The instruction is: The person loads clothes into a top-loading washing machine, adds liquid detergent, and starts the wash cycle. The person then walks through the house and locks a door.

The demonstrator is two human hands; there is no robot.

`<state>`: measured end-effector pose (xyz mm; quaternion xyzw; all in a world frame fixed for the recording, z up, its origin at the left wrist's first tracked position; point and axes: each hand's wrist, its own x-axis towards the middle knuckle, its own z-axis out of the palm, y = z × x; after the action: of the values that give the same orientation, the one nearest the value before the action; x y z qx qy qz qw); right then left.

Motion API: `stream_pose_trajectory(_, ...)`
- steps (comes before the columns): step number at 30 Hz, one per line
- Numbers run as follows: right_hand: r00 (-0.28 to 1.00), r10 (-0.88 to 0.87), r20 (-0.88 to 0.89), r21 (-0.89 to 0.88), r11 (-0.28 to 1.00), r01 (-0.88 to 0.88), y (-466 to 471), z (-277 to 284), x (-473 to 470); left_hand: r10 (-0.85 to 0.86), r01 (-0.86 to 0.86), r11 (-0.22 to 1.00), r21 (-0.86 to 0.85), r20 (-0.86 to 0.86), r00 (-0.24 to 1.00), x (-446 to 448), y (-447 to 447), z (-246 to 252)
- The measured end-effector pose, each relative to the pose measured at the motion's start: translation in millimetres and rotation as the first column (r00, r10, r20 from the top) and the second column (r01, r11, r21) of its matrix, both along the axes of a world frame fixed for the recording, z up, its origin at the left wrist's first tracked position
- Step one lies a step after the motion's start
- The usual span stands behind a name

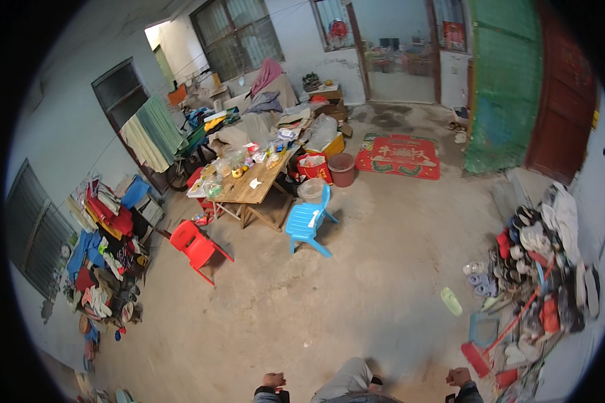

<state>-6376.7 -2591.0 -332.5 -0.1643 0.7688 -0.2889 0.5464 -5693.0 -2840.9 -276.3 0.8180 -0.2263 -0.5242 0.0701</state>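
Both hands are low in the view, on either side of the person's grey-trousered leg [350,378]. My left hand [274,380] shows at the bottom centre, its fingers bent, with a dark band at the wrist; whether they are fully closed is too small to tell. My right hand [458,376] shows at the lower right, fingers curled, nearest to a red broom [476,359] on the floor. Neither hand visibly holds or touches a thing. Ahead stand a blue plastic chair [303,221], a red plastic chair [194,244] and a wooden table [252,189] bearing bags and small items.
Many shoes [527,267] are heaped along the right wall. A green slipper [451,301] lies on the concrete floor. Clothes [106,216] crowd the left wall. Behind the table are a maroon bin [341,170], a red mat [401,156] and a glazed door [401,75].
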Motion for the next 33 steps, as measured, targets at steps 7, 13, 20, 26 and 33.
stream_pose_trajectory(7, 0.988, -0.127, -0.082, -0.28, 0.955, 0.1, -225.9, 32.1, -118.9, 0.069, -0.092, 0.988, 0.123, 0.182, 0.981, -83.9, -122.8, -69.1)
stream_pose_trajectory(13, 0.992, -0.072, 0.107, 0.146, 0.988, 0.056, -327.6, 43.8, -195.8, -0.413, 0.47, 0.872, -0.136, 0.309, 0.857, -304.9, -425.0, -77.1)
stream_pose_trajectory(20, 0.961, -0.145, 0.234, 0.259, 0.962, 0.082, -499.8, 36.2, -297.9, -0.632, 0.63, 0.577, -0.52, 0.204, 0.748, -623.7, -741.2, 69.3)
stream_pose_trajectory(26, 0.98, -0.006, 0.199, 0.212, 0.977, -0.037, -643.9, -18.3, -443.3, -0.769, 0.794, 0.526, -0.307, 0.229, 0.597, -692.3, -830.0, 43.3)
stream_pose_trajectory(33, 0.442, 0.632, -0.637, 0.116, 0.645, -0.755, -938.6, 11.6, -620.5, -0.225, 0.296, 0.919, -0.26, 0.272, 0.936, -549.4, -801.5, 35.9)
